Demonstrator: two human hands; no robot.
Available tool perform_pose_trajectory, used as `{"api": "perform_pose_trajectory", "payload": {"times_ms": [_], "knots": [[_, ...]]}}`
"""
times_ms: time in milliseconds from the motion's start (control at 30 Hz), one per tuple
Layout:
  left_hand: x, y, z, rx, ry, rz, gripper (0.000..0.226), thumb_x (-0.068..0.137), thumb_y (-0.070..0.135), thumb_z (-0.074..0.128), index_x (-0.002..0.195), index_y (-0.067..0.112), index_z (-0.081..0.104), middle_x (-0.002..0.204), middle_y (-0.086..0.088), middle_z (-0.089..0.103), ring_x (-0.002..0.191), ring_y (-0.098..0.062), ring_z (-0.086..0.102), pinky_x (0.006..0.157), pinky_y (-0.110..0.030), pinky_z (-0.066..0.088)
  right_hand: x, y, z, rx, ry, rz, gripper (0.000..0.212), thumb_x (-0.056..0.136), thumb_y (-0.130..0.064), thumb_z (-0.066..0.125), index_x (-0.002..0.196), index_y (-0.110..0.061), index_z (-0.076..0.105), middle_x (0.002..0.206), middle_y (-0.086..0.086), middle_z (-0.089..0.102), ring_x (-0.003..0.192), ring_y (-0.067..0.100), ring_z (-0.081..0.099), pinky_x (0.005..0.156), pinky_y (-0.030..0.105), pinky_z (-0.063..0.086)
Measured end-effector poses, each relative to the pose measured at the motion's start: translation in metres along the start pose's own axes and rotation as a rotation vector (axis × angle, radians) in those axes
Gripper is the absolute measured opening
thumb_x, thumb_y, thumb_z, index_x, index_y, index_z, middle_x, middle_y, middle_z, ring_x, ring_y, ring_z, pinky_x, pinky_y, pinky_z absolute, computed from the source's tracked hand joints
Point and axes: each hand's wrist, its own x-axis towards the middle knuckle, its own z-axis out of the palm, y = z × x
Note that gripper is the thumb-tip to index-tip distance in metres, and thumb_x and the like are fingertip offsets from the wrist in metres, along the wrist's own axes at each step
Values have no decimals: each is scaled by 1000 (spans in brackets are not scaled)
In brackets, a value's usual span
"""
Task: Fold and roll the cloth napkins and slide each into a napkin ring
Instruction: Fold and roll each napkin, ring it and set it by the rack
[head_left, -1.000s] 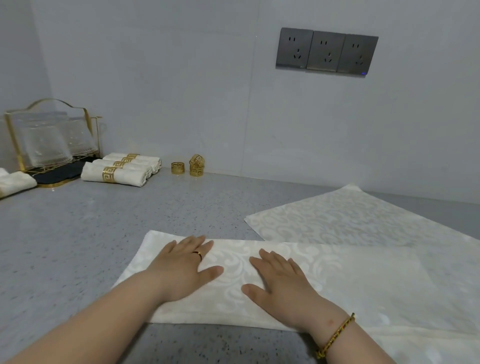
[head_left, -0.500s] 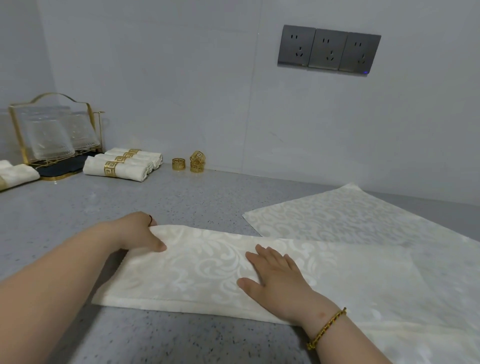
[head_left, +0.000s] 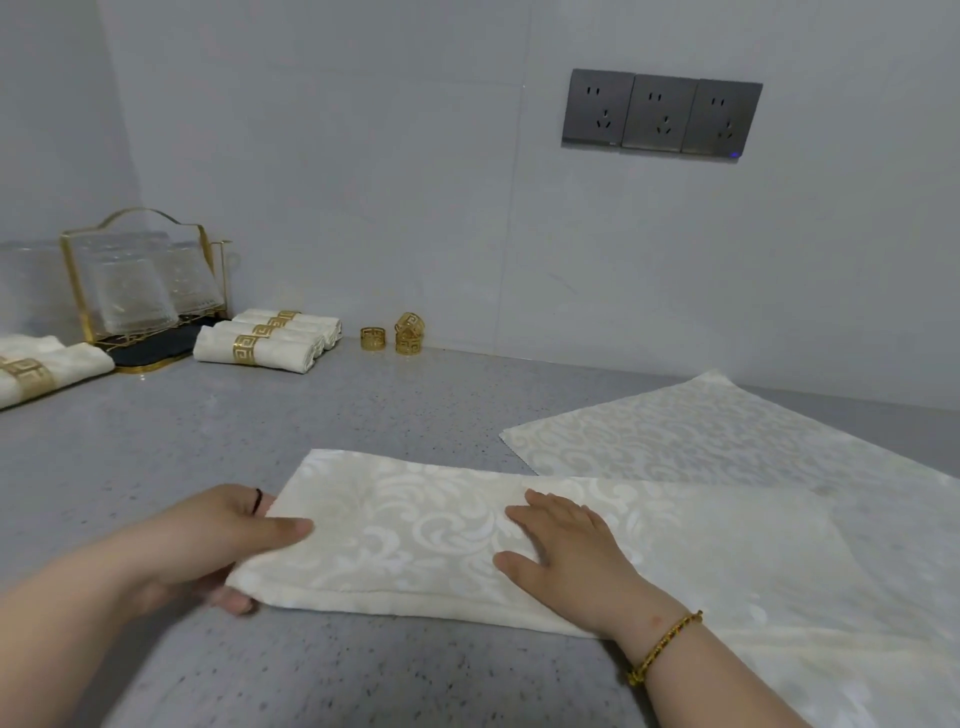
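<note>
A cream damask napkin (head_left: 415, 525), folded into a long band, lies across the grey counter in front of me. My left hand (head_left: 208, 540) grips its left end, thumb on top and fingers under the edge, lifting that end slightly. My right hand (head_left: 566, 545) lies flat on the middle of the band, fingers straight. Loose gold napkin rings (head_left: 373, 340) and a stacked pair (head_left: 410, 335) stand by the back wall. Rolled napkins in gold rings (head_left: 260, 345) lie left of them.
An unfolded napkin (head_left: 701, 431) lies spread at the right, partly under the folded one. A gold wire rack with glasses (head_left: 140, 291) stands at the back left, another ringed roll (head_left: 36, 371) at the far left edge. Wall sockets (head_left: 662, 117) are above.
My left hand slid from the middle of the napkin to its left end and took hold of it, raising the edge. My right hand stayed pressed flat on the cloth.
</note>
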Motion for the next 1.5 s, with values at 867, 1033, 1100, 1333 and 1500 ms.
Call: {"api": "perform_pose_trajectory", "payload": {"times_ms": [867, 1033, 1100, 1333, 1500], "knots": [[-46, 63, 25, -128, 413, 499, 14, 76, 16, 69, 71, 6, 61, 65, -4, 57, 61, -17, 52, 55, -24, 40, -7, -85, -44, 1326, 338, -31, 16, 96, -24, 42, 102, -12, 51, 78, -1, 63, 66, 8, 61, 61, 20, 50], [-35, 72, 95, 474, 405, 570, 24, 75, 34, 63, 58, 19, 53, 52, 8, 49, 59, -16, 49, 49, -25, 31, -30, -56, -74, 1277, 143, 21, 36, 93, -44, 41, 92, -14, 61, 78, 3, 65, 62, 15, 63, 61, 32, 54], [-31, 72, 115, 620, 432, 610, 17, 82, 35, 57, 74, 20, 61, 66, 5, 59, 72, -20, 58, 54, -23, 36, -35, -49, -76, 1165, 175, 58, 29, 91, -37, 49, 84, -13, 63, 74, 2, 64, 58, 15, 60, 60, 30, 55], [-28, 53, 135, 621, 170, 786, 64, 67, 77, 32, 111, 38, 56, 118, 28, 48, 115, 6, 44, 90, -11, 30, -34, -5, -72, 921, 402, 239, 38, 85, -5, 49, 49, -13, 37, 43, -2, 40, 30, 7, 35, 35, 12, 24], [-18, 26, 112, 809, 234, 854, 124, 36, 94, -17, 129, 40, 44, 126, 34, 23, 125, 11, 25, 100, -7, 9, -42, 35, -74, 763, 411, 347, 39, 84, -7, 51, 53, -18, 29, 48, -1, 29, 38, 11, 27, 36, 15, 18]]}}
